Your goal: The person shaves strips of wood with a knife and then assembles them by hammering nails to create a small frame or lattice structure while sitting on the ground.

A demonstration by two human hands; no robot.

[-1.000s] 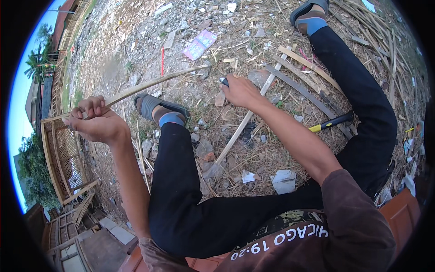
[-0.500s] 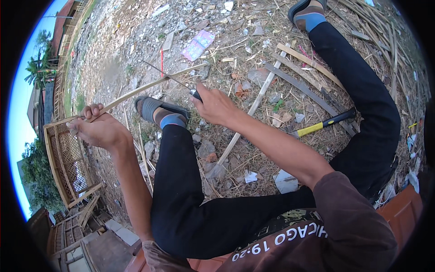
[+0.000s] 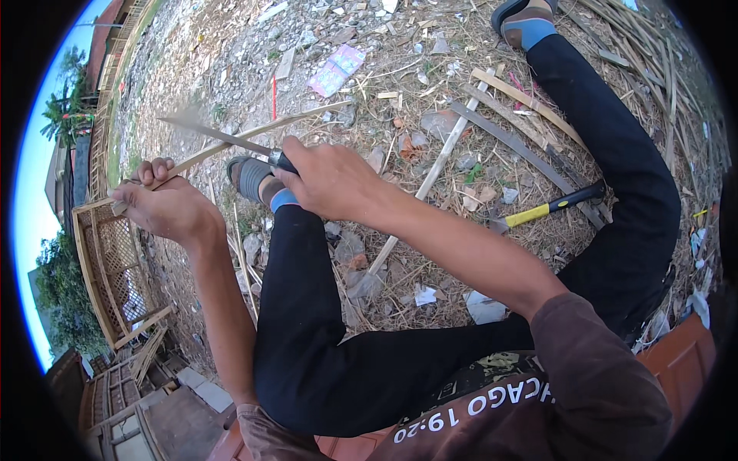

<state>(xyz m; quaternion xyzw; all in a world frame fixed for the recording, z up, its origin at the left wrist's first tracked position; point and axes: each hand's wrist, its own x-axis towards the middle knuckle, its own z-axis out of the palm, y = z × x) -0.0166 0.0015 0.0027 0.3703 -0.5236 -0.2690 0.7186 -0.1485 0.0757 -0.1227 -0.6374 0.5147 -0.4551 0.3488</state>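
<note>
My left hand (image 3: 171,209) is closed around the near end of a thin bamboo strip (image 3: 298,116). The strip slants up and right from the fist over the rubble, its far end above the ground. In my right hand (image 3: 334,181) is the dark handle of a long, slim knife (image 3: 250,144). Its blade points left and lies across the strip a short way beyond my left fist; the tip is blurred. My left sandalled foot (image 3: 252,178) is below the strip, partly behind the right hand.
A hammer-like tool with a yellow and black handle (image 3: 547,210) lies between my legs, beside a long pale wooden strip (image 3: 442,165) and a flat grey strip (image 3: 507,140). Bamboo strips (image 3: 646,58) are piled at the far right. A lattice-panelled wooden frame (image 3: 115,269) stands at the left.
My right hand has moved left along the strip with the knife, bringing the blade nearer to my left fist. My left hand keeps its hold in nearly the same place.
</note>
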